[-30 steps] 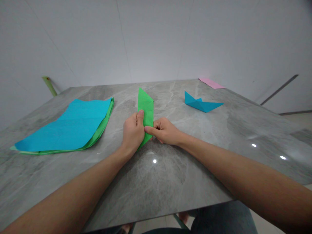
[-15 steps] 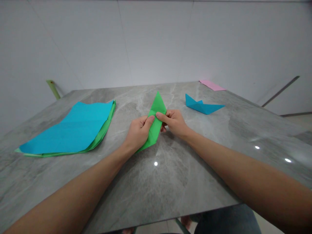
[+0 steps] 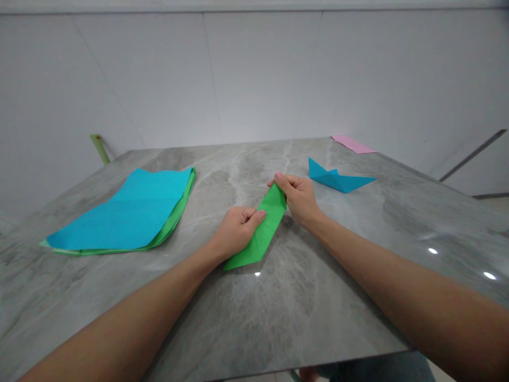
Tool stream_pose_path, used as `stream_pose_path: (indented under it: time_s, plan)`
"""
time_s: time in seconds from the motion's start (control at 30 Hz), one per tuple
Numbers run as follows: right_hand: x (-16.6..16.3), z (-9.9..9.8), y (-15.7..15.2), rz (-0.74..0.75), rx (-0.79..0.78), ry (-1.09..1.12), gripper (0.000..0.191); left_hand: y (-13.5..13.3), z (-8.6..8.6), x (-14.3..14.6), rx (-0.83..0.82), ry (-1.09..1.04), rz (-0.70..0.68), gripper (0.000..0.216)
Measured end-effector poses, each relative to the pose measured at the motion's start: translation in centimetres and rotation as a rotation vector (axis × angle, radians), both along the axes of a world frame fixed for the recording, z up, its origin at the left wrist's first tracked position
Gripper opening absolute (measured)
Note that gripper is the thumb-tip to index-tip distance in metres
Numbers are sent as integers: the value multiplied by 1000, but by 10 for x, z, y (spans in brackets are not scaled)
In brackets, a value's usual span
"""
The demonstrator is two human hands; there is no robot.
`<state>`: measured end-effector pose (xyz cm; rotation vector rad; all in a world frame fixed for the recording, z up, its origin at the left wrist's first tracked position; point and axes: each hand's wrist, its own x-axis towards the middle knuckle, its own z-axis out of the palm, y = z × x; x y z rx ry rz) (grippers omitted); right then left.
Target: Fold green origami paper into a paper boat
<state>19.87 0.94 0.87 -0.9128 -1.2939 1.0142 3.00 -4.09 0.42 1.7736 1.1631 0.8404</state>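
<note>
L hand (image 3: 236,231) has fingers closed, pinching the near edge of the green folded paper (image 3: 260,246); R hand (image 3: 299,199) grips its far tip. Vs. 0.5 s ago, paper now leans more to R, tip nearer blue paper boat (image 3: 338,181). Blue-on-green paper stack (image 3: 119,212) lies L of hands, pink sheet (image 3: 353,144) at far corner, all on grey marble table (image 3: 278,318).

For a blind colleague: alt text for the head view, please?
The left hand and right hand pinch a folded green paper on a grey marble table, with a blue sheet atop green sheets at left and a blue paper boat at right.
</note>
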Motion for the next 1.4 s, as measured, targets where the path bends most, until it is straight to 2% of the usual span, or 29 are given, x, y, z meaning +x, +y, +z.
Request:
stream_pose_path:
  time_s: [0.13,0.33,0.6,0.8,0.97,1.07,1.13,1.17,1.23,1.3,1.33,1.4]
  plan:
    - [-3,0,-6,-23,7,-40,40,1,1,3,-51,-64,-61,39]
    - [-9,0,-8,-21,-43,-36,39,4,-1,5,26,-53,37,34]
    - [-13,-3,-9,196,-131,-9,38,8,-3,3,70,-52,139,35]
    - [-15,-4,-8,-2,-149,-17,38,6,6,6,129,0,109,39]
    - [-14,-7,-7,-35,-86,-44,46,4,9,6,205,94,123,40]
    - [-7,-9,1,-115,1,-253,53,3,7,3,292,275,144,38]
    - [-2,-11,8,-181,27,-508,53,2,4,2,388,420,123,22]
    - [1,-12,11,-196,12,-642,51,2,1,2,439,486,87,23]
    - [5,-14,15,-190,-21,-835,41,2,-5,2,507,621,-47,47]
    - [8,-15,15,-230,-37,-976,22,3,-9,1,469,768,-195,49]
    - [10,-16,14,-266,-47,-1041,29,3,-10,0,434,828,-250,49]
    - [13,-17,11,-310,-92,-1186,64,1,-10,-1,399,905,-311,51]
